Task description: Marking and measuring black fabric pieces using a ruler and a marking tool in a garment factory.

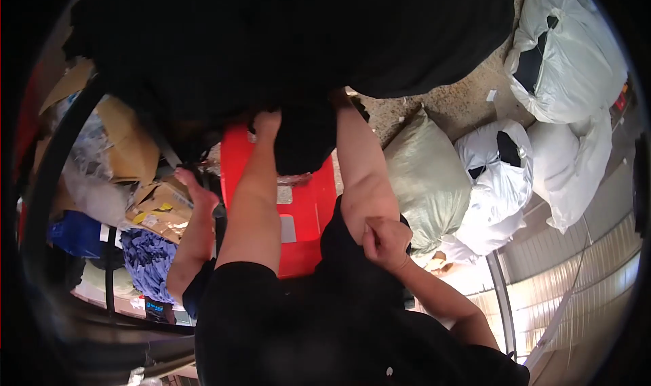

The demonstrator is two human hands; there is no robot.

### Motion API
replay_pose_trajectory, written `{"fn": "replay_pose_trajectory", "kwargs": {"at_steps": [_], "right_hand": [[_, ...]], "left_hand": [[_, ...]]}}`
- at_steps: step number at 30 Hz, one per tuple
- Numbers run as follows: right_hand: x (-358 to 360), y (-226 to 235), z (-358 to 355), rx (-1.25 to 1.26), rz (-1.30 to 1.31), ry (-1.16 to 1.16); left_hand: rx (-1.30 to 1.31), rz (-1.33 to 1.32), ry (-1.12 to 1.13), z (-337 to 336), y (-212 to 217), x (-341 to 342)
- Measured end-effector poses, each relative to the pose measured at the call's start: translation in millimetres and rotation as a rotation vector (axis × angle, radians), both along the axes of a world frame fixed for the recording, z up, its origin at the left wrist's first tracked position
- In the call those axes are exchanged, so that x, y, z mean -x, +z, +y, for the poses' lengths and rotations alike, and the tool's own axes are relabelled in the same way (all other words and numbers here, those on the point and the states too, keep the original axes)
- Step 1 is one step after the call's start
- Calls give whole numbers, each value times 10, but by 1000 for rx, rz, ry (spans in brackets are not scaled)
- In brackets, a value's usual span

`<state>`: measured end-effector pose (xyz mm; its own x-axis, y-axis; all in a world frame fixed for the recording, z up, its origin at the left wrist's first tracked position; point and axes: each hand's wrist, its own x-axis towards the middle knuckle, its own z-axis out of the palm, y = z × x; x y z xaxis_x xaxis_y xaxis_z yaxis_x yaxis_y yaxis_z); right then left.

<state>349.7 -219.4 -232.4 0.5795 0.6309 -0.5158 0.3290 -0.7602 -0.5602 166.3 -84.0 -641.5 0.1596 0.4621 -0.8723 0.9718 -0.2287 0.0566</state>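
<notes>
My right hand (pixel 386 244) is curled closed against a bare limb that looks like my right leg (pixel 366 162), near the hem of black shorts. Nothing shows between its fingers. At the left, what looks like my left hand (pixel 195 187) is bent at the wrist, close to a grey bar (pixel 166 149); its fingers are too dim to read. Another bare limb, apparently my left leg (pixel 254 203), stretches over a red plastic surface (pixel 305 213). A large mass of black cloth (pixel 285 40) covers the top and hides the far end of the right limb.
Tied white sacks (pixel 563 54) and a pale green sack (pixel 427 183) stand at the right on a speckled floor (pixel 434 94). Cardboard (pixel 129 135), clear plastic wrap (pixel 88 145) and a heap of purple-blue fabric pieces (pixel 146 260) lie at the left, beside a dark frame (pixel 37 203).
</notes>
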Motion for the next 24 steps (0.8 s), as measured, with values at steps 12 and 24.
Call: {"fn": "replay_pose_trajectory", "kwargs": {"at_steps": [12, 24], "right_hand": [[4, 32, 60, 82, 12, -54], [-89, 250, 610, 323, 161, -78]], "left_hand": [[498, -393, 1393, 390, 2379, -230], [1334, -137, 1137, 607, 5405, -719]]}}
